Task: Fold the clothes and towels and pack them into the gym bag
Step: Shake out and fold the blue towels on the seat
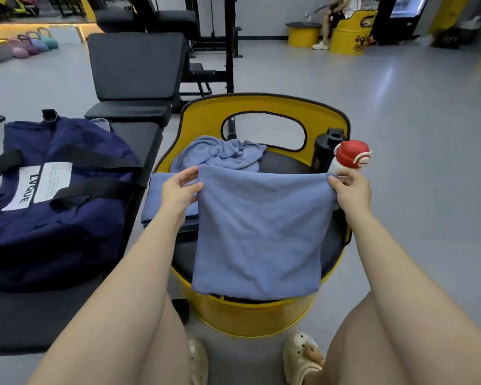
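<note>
A blue towel (pixel 258 232), folded to a rough square, hangs in front of me over the yellow barrel seat (pixel 258 107). My left hand (pixel 179 187) pinches its top left corner and my right hand (pixel 350 187) pinches its top right corner. A folded blue towel (pixel 157 198) lies behind my left hand at the seat's left edge. A crumpled blue cloth (pixel 220 154) sits at the back of the seat. The navy gym bag (pixel 56 195) with black straps rests on the black bench (pixel 25 315) to my left.
A black shaker bottle (pixel 326 151) and a white bottle with a red cap (pixel 350 154) stand at the seat's right side. A black weight bench and rack (pixel 139 68) stand behind. Kettlebells (pixel 34 43) line the far left floor. A person sits far back.
</note>
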